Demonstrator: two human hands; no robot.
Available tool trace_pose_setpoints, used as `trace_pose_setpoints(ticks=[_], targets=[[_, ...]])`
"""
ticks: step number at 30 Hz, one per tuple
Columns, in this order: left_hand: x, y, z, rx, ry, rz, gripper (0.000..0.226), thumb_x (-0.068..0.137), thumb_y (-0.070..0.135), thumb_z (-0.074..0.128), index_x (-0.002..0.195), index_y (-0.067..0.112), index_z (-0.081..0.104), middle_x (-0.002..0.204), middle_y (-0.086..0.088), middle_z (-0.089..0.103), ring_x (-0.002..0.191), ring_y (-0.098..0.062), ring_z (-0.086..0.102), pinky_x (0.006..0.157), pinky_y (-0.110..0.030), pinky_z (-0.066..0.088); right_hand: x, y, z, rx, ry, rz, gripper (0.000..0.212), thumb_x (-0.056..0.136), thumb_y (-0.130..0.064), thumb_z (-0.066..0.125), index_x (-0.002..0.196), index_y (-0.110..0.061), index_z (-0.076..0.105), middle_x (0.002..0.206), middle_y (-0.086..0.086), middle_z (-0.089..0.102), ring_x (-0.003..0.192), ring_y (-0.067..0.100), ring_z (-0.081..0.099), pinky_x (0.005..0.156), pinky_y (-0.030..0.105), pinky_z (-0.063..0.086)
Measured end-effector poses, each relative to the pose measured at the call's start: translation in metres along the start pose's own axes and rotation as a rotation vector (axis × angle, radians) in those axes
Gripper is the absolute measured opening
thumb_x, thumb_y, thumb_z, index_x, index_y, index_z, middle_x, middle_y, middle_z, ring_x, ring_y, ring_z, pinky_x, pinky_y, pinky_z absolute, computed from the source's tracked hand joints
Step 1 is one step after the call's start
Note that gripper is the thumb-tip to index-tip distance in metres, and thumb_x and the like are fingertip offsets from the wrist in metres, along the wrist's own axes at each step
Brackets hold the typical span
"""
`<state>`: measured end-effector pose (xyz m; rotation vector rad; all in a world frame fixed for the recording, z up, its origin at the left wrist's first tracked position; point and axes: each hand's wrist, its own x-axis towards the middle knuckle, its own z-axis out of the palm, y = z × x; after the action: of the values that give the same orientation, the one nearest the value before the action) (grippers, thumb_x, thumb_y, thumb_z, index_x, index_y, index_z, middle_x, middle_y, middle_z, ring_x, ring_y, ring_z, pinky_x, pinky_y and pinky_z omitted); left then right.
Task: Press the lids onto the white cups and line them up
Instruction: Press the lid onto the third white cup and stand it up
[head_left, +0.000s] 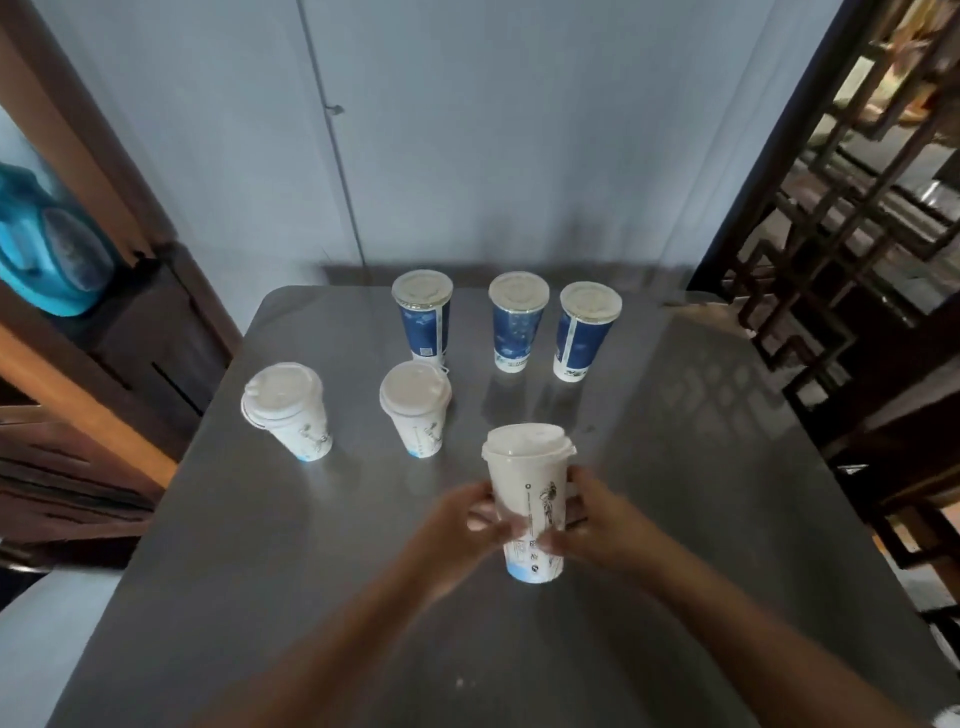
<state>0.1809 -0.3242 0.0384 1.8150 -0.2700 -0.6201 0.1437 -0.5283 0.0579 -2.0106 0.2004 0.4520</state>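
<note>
A white cup (530, 499) with a white lid (527, 441) on top stands on the grey table (260, 571), nearest to me. My left hand (462, 525) grips its left side and my right hand (597, 519) grips its right side. Two more white cups with lids stand further back: one at the left (291, 415), one in the middle (418, 410).
Three blue cups with clear lids stand in a row at the table's far edge: left (423, 319), middle (517, 325), right (584, 330). A wall is behind the table. Wooden furniture stands at the left, a lattice screen (831, 208) at the right.
</note>
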Motion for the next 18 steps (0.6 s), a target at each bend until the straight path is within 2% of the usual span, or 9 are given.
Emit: trace_pose_setpoints(ticks=[2, 4, 8, 10, 12, 13, 15, 18], targets=[[0.032, -0.009, -0.002, 0.028, 0.041, 0.027, 0.029, 0.085, 0.019, 0.075, 0.113, 0.027, 0.068, 0.102, 0.003, 0.076, 0.093, -0.014, 0.072, 0.087, -0.038, 0.058, 0.032, 0.009, -0.005, -0.039, 0.035, -0.007, 0.066, 0.073, -0.010, 0.080, 0.128, -0.020, 0.045, 0.118, -0.001, 0.066, 0.100, 0.008, 0.067, 0.080, 0.019, 0.057], [0.057, -0.016, -0.005, 0.067, 0.078, 0.065, 0.034, 0.084, 0.019, 0.076, 0.116, 0.027, 0.066, 0.102, 0.006, 0.075, 0.088, -0.007, 0.071, 0.080, -0.026, 0.056, 0.059, 0.020, -0.006, -0.063, 0.073, -0.016, 0.064, 0.073, -0.011, 0.080, 0.128, -0.019, 0.048, 0.117, -0.002, 0.068, 0.103, 0.013, 0.068, 0.088, 0.029, 0.057], [0.095, -0.031, -0.006, 0.139, 0.080, 0.113, 0.050, 0.087, 0.031, 0.074, 0.130, 0.036, 0.050, 0.113, 0.010, 0.071, 0.094, 0.001, 0.070, 0.081, -0.015, 0.055, 0.098, 0.043, -0.011, -0.070, 0.166, -0.060, 0.051, 0.066, -0.028, 0.080, 0.109, -0.039, 0.054, 0.105, -0.014, 0.069, 0.098, 0.010, 0.071, 0.091, 0.040, 0.058], [0.111, -0.037, -0.004, 0.143, 0.077, 0.139, 0.059, 0.088, 0.034, 0.072, 0.139, 0.037, 0.041, 0.119, 0.009, 0.070, 0.100, -0.003, 0.069, 0.089, -0.023, 0.056, 0.113, 0.049, -0.014, -0.072, 0.219, -0.097, 0.050, 0.061, -0.041, 0.078, 0.106, -0.048, 0.057, 0.104, -0.012, 0.071, 0.098, 0.013, 0.071, 0.090, 0.044, 0.058], [0.128, -0.041, -0.002, 0.139, 0.077, 0.170, 0.067, 0.089, 0.034, 0.072, 0.145, 0.034, 0.036, 0.122, 0.008, 0.068, 0.105, -0.004, 0.068, 0.094, -0.030, 0.056, 0.124, 0.053, -0.019, -0.067, 0.249, -0.135, 0.055, 0.060, -0.046, 0.075, 0.105, -0.063, 0.050, 0.099, -0.022, 0.069, 0.099, 0.012, 0.071, 0.090, 0.043, 0.059], [0.135, -0.042, -0.002, 0.133, 0.077, 0.190, 0.068, 0.088, 0.034, 0.072, 0.145, 0.034, 0.035, 0.124, 0.009, 0.067, 0.107, -0.003, 0.068, 0.095, -0.029, 0.056, 0.129, 0.055, -0.021, -0.071, 0.254, -0.151, 0.060, 0.061, -0.047, 0.075, 0.110, -0.064, 0.046, 0.100, -0.028, 0.066, 0.099, 0.011, 0.071, 0.090, 0.042, 0.059], [0.148, -0.046, 0.000, 0.133, 0.079, 0.224, 0.069, 0.088, 0.034, 0.072, 0.145, 0.034, 0.034, 0.125, 0.009, 0.066, 0.109, -0.003, 0.067, 0.095, -0.025, 0.055, 0.136, 0.058, -0.027, -0.076, 0.253, -0.171, 0.067, 0.061, -0.047, 0.075, 0.119, -0.056, 0.043, 0.102, -0.033, 0.062, 0.102, 0.010, 0.070, 0.091, 0.041, 0.058], [0.159, -0.054, 0.004, 0.145, 0.094, 0.229, 0.067, 0.086, 0.038, 0.073, 0.142, 0.040, 0.034, 0.124, 0.015, 0.065, 0.110, 0.001, 0.065, 0.091, -0.016, 0.053, 0.145, 0.063, -0.034, -0.092, 0.251, -0.178, 0.072, 0.058, -0.050, 0.076, 0.123, -0.048, 0.045, 0.104, -0.025, 0.068, 0.102, 0.010, 0.070, 0.091, 0.043, 0.058]])
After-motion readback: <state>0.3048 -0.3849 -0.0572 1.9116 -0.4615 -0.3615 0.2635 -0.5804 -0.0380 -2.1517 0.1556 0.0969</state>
